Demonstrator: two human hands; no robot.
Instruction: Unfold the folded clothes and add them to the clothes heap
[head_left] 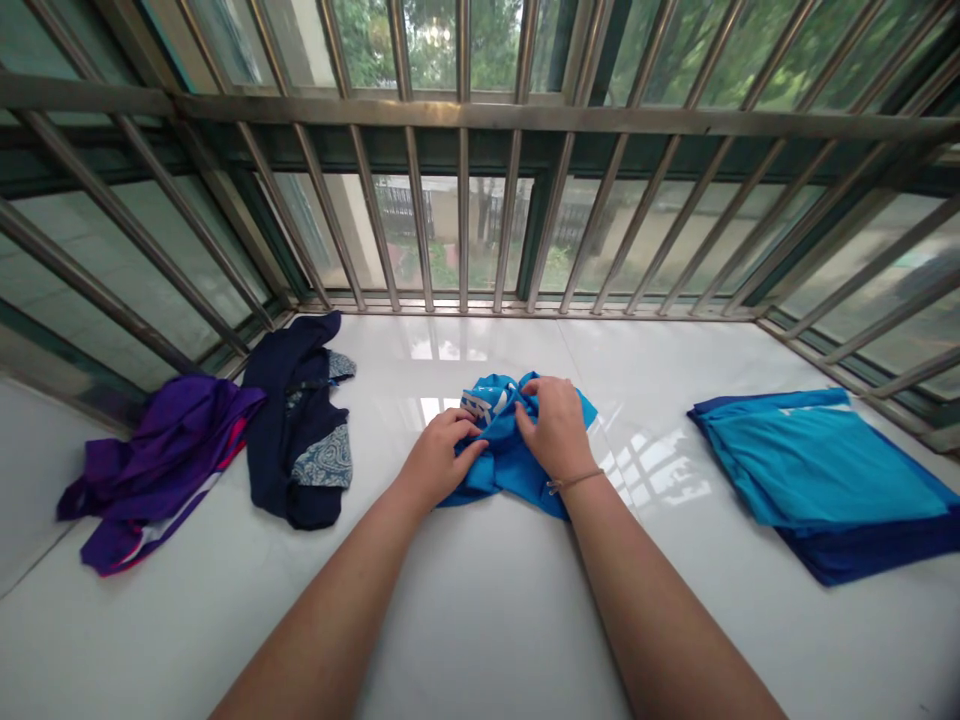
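A crumpled bright blue garment (504, 462) with white lettering lies in the middle of the white glossy surface (480, 620). My left hand (439, 459) grips its left side, fingers curled into the cloth. My right hand (553, 426) presses on its top and right side, fingers bent into the folds; a thin band circles that wrist. Both hands are close together on the same garment.
Folded blue garments (821, 475) are stacked at the right. A dark navy garment with a patterned patch (300, 440) and a purple garment (161, 455) lie crumpled at the left. Metal window bars (465, 230) fence the far and side edges.
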